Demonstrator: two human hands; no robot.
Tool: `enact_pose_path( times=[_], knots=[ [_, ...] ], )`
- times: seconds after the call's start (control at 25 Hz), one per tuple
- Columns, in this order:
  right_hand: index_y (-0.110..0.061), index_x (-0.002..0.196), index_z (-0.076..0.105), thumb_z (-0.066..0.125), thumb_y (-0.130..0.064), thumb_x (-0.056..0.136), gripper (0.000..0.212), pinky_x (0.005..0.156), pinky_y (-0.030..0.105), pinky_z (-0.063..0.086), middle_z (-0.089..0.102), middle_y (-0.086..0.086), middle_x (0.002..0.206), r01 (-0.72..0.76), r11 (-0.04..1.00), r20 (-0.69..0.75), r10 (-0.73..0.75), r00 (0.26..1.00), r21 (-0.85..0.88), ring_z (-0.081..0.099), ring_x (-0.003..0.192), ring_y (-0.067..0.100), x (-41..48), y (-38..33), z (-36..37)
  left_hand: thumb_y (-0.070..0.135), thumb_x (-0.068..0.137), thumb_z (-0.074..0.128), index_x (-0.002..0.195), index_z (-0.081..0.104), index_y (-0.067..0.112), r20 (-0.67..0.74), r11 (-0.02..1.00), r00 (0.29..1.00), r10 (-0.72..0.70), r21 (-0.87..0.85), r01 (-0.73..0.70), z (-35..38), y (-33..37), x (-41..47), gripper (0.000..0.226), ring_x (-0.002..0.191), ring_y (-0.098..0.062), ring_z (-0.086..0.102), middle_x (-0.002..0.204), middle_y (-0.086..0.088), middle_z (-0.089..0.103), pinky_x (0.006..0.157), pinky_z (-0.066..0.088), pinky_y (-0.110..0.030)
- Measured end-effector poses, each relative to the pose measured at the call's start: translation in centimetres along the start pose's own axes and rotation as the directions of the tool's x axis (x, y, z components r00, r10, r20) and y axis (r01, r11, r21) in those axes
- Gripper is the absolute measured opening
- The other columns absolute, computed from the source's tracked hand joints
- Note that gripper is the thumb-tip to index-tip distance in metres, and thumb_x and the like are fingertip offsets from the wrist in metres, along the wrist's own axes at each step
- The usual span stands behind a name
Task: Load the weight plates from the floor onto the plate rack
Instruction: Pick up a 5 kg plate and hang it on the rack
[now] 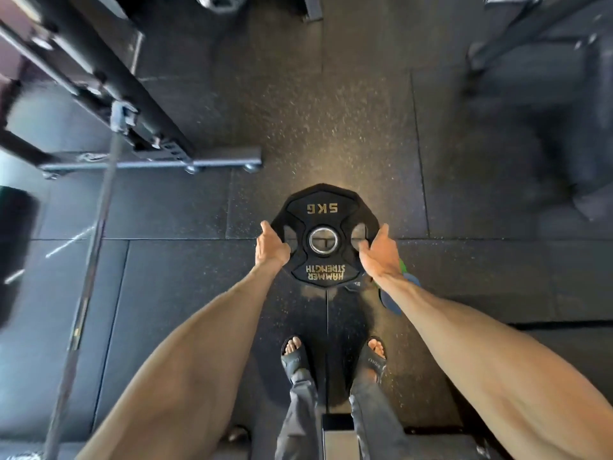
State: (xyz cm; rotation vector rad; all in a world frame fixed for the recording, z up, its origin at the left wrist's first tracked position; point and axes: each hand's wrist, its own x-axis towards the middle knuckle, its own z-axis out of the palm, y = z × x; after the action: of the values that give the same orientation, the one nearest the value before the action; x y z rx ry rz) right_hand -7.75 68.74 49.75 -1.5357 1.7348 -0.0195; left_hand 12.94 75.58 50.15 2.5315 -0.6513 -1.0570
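Observation:
A black 5 kg weight plate (324,207) with gold lettering and a steel centre ring is held flat in front of me, above the rubber floor. My left hand (271,247) grips its left edge, fingers curled through the left grip hole. My right hand (378,252) holds its right edge, fingers in the right grip hole and thumb up along the rim. Under my right wrist, a blue plate (391,298) and a green plate (403,265) lie on the floor, mostly hidden. No plate rack pegs are clearly in view.
A black machine frame (99,78) with a grey base bar (159,162) stands at the upper left. A long steel bar (89,270) runs down the left side. Blurred dark equipment (547,94) fills the upper right. My sandalled feet (331,358) stand below the plate.

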Motion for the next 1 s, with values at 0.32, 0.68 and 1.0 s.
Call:
enact_pose_path(
  times=[0.32, 0.68, 1.0],
  knots=[
    [-0.002, 0.123, 0.045, 0.047, -0.036, 0.098, 0.043, 0.085, 0.047, 0.05, 0.066, 0.025, 0.115, 0.471, 0.882, -0.1, -0.469, 0.878, -0.004, 0.062, 0.107, 0.044, -12.0, -17.1, -9.7, 0.018, 0.094, 0.058, 0.14, 0.035, 0.003, -0.325, 0.961, 0.945, 0.031, -0.251, -0.118, -20.2, 2.7, -12.1, 0.054, 0.116, -0.042, 0.059, 0.127, -0.024, 0.061, 0.093, 0.051, -0.048],
    [-0.004, 0.12, 0.046, 0.048, -0.042, 0.099, 0.043, 0.083, 0.047, 0.051, 0.066, 0.025, 0.113, 0.894, 0.447, 0.172, -0.879, 0.445, -0.028, 0.063, 0.106, 0.044, -27.1, -23.9, -3.5, 0.01, 0.091, 0.06, 0.142, 0.032, 0.003, -0.606, 0.847, 0.687, -0.4, -0.531, 0.025, -26.2, -13.3, -27.5, 0.058, 0.119, -0.04, 0.057, 0.129, -0.024, 0.058, 0.095, 0.046, -0.042],
    [0.002, 0.118, 0.048, 0.051, -0.033, 0.101, 0.039, 0.083, 0.046, 0.049, 0.065, 0.029, 0.113, 0.996, 0.057, 0.586, -0.81, 0.004, 0.071, 0.061, 0.108, 0.046, -43.6, -17.6, 10.7, 0.019, 0.092, 0.058, 0.129, 0.042, -0.004, -0.4, 0.473, 0.365, -0.841, -0.87, 0.136, -16.5, -31.7, -45.5, 0.047, 0.119, -0.041, 0.058, 0.127, -0.027, 0.06, 0.097, 0.048, -0.042]
  ],
)
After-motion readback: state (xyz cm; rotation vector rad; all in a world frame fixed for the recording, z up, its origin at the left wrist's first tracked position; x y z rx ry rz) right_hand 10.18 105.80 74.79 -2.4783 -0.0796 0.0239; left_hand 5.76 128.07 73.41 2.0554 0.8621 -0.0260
